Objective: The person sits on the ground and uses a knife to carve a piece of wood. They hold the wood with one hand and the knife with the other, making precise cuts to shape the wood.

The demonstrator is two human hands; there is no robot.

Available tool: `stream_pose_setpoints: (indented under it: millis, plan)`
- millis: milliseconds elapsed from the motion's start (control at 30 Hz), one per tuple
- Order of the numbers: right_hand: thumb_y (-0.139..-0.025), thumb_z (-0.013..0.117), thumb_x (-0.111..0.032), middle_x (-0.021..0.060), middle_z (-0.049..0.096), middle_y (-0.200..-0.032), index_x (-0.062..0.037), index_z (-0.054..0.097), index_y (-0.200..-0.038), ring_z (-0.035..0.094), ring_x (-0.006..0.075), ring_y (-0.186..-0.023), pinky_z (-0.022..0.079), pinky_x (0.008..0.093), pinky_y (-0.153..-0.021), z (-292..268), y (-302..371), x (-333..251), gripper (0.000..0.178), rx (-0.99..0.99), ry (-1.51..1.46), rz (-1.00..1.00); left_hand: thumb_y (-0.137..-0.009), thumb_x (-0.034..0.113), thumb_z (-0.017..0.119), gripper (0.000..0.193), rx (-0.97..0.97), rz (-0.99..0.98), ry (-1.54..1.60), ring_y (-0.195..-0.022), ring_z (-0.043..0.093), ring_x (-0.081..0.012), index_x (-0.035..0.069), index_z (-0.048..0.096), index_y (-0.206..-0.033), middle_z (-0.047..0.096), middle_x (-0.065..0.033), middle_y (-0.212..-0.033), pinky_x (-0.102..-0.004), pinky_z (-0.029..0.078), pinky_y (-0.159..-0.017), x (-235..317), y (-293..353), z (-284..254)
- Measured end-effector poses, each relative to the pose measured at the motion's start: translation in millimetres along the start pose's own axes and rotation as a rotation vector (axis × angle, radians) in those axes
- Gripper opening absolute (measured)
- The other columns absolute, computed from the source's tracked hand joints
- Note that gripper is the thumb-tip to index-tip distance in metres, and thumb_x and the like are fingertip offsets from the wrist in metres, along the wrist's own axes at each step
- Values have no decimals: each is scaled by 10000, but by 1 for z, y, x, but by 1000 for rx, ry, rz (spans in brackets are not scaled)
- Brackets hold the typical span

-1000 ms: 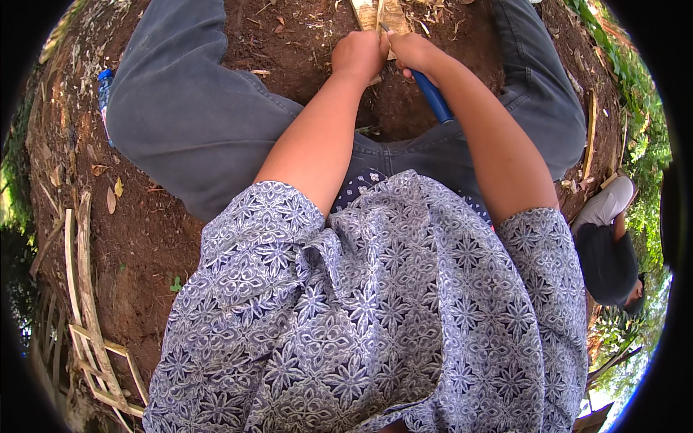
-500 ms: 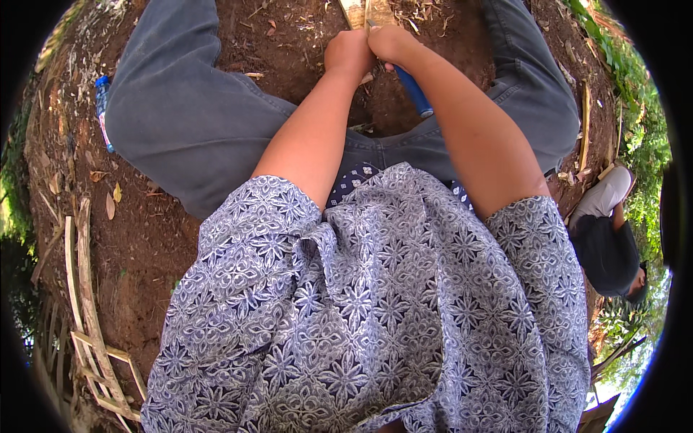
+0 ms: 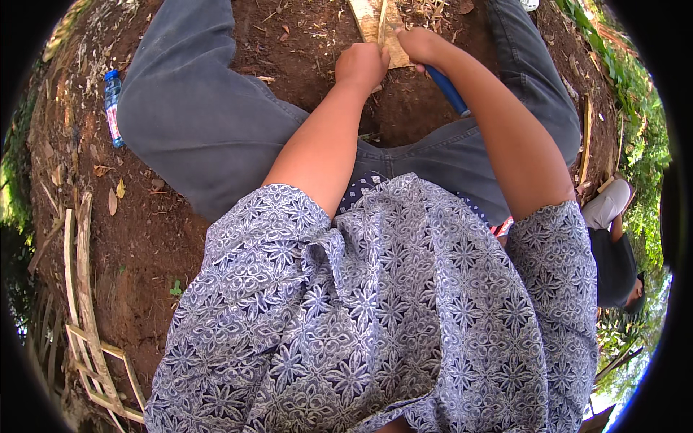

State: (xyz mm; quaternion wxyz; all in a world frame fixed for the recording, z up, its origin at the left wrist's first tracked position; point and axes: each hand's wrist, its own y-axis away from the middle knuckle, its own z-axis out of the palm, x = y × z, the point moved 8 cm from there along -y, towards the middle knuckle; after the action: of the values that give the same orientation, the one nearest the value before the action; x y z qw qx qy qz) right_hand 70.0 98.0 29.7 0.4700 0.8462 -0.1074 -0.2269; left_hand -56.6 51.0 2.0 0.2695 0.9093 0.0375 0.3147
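Note:
Between my spread legs, my left hand (image 3: 363, 65) is closed round the near end of a thin wooden strip (image 3: 382, 20). The strip points away from me over a flat wooden board (image 3: 401, 58) lying on the soil. Just right of it, my right hand (image 3: 422, 47) is closed on what looks like a knife with a blue handle (image 3: 447, 90). The handle sticks out behind the fist towards my right thigh. Only a small bit of its metal shows by the strip, and most of the blade is hidden. My two hands are apart.
Brown soil with dry leaves surrounds my legs. A blue-capped plastic bottle (image 3: 112, 108) stands beyond my left knee. A wooden frame of slats (image 3: 85, 274) lies at the left. Another person (image 3: 613, 249) sits at the far right near green plants, with a wood strip (image 3: 585, 141) closer by.
My hands have moved apart and a little to the right and nearer to me. More of the strip and board now shows, and the blue handle has shifted right.

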Motion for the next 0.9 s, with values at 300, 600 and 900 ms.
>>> stream_pose_setpoints:
  millis: [300,600,900]
  plan:
    - [-903,524,-227,147,623,-623,75,678,-979,597,238,-500,489,424,-558,20,18,-7,347,-67,78,20,-922,330,611,317,13,21,-51,-921,718,-421,61,776,-955,734,-238,-950,-496,577,-818,12,1,-4]
    - [-887,488,-182,144,681,-685,46,716,-971,674,249,-594,538,382,-628,36,1,-2,333,58,20,67,-852,314,691,264,14,4,-71,-967,722,-385,102,781,-980,750,-185,-992,-473,581,-833,6,-5,4]
    - [-1058,295,-357,124,715,-716,9,727,-1018,702,225,-671,557,381,-758,29,-2,-3,568,145,-108,160,-917,281,643,221,-1,-2,-46,-947,736,-351,113,780,-962,754,-163,-973,-469,587,-804,8,-6,-4]
